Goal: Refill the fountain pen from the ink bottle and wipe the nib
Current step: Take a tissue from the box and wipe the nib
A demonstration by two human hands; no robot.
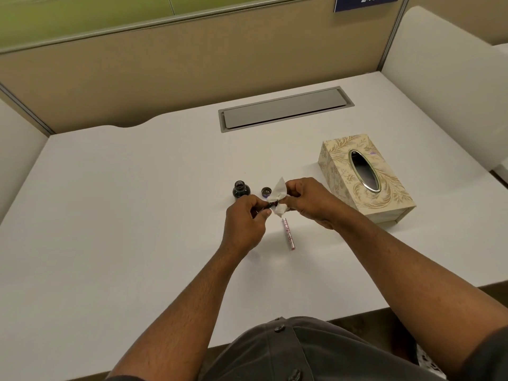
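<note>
My left hand (244,220) pinches the dark front section of the fountain pen (268,206), held above the white desk. My right hand (310,200) wraps a white tissue (279,198) around the pen's tip, so the nib is hidden inside the tissue. Just beyond my left hand stands the open ink bottle (241,189), dark ink inside. Its small cap (266,192) lies beside it, to the right. A pink-and-white patterned pen barrel (288,233) lies on the desk below my hands, separate from the section I hold.
A floral tissue box (341,171) with an oval opening sits to the right of my hands. A grey cable-tray lid (283,110) is set into the desk at the back. Beige partition walls (192,67) enclose the desk behind and at both sides.
</note>
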